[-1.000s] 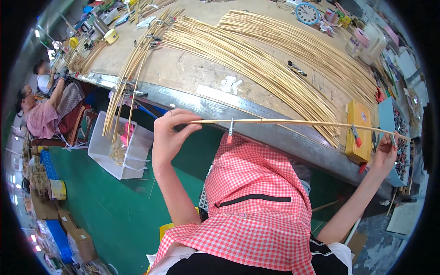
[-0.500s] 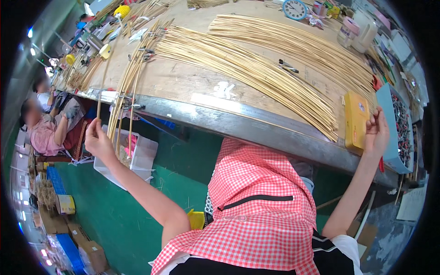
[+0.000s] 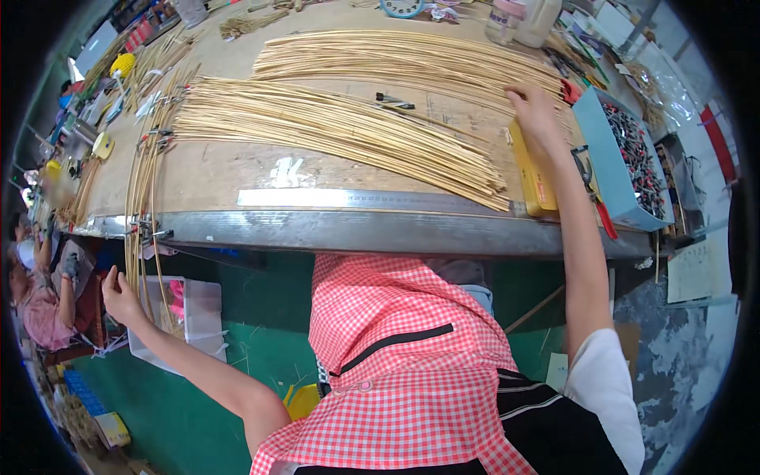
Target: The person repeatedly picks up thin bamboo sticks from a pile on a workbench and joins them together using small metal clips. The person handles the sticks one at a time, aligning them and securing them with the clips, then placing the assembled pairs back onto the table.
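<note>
My left hand (image 3: 123, 299) is off the table's left front edge, thumb and fingers apart, with nothing visible in it. Beside it, several long thin sticks (image 3: 139, 186) hang over the edge, held together by small dark clips (image 3: 141, 227). My right hand (image 3: 540, 123) reaches over the yellow box (image 3: 532, 178) to the right end of the far bundle of pale sticks (image 3: 396, 59). Its fingers are bent but look apart; the fingertips are at the sticks, and whether they touch one is unclear. A nearer bundle of sticks (image 3: 332, 127) lies in front of the far one.
A metal ruler (image 3: 332, 198) lies along the front edge. Pliers (image 3: 590, 186) and a blue bin of clips (image 3: 590, 119) are at right. Black pens (image 3: 394, 101) lie between the bundles. Below left stands a white tub (image 3: 207, 309); a person (image 3: 43, 305) sits farther left.
My left hand has let go of a long stick and dropped lower. My right hand has moved from beside the yellow box to the far bundle. The whole view has shifted.
</note>
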`<state>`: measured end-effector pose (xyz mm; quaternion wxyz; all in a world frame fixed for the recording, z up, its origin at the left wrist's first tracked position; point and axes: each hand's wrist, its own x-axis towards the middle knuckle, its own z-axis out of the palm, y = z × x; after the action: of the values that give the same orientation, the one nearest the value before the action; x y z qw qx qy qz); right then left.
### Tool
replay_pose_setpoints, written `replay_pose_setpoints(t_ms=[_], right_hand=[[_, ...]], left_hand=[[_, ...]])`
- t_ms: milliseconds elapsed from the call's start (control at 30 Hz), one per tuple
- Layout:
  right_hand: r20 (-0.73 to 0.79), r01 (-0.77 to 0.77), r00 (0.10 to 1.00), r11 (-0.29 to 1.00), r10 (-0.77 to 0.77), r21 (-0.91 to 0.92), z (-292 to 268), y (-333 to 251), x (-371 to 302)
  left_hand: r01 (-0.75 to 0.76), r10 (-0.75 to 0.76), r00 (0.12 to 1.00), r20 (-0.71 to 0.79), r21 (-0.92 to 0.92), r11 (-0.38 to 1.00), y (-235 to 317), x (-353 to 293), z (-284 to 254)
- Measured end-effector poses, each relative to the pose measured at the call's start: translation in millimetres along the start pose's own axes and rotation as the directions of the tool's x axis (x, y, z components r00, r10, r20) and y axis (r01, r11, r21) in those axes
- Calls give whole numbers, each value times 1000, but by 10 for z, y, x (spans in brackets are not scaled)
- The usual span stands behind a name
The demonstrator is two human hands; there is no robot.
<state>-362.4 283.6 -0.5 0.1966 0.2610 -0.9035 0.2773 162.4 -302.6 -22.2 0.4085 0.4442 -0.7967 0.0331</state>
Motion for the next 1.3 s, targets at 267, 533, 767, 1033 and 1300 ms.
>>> replay_pose_setpoints(t_ms=[267,533,767,1033,1300], right_hand=[[270,167,961,906,-61,-389,476,361,581],[-31,264,958,922,-284,-285,324,92,601],[73,145,983,952,-170,270,-397,-1278,-155],[482,-286,859,620,-171,731,-359,-2287,-1655],[487,-397,871,483,-71,781,-139,-2256,-1832]], left_hand=[[-150,146,989,-33,-250,957,1086,-433,-668],[-91,107,994,11,-437,895,1569,-732,-777],[152,174,944,279,-839,522,2414,-1053,-462],[620,327,775,541,-751,-227,3141,-1540,-324],[686,304,722,622,-698,-204,3106,-1585,-271]])
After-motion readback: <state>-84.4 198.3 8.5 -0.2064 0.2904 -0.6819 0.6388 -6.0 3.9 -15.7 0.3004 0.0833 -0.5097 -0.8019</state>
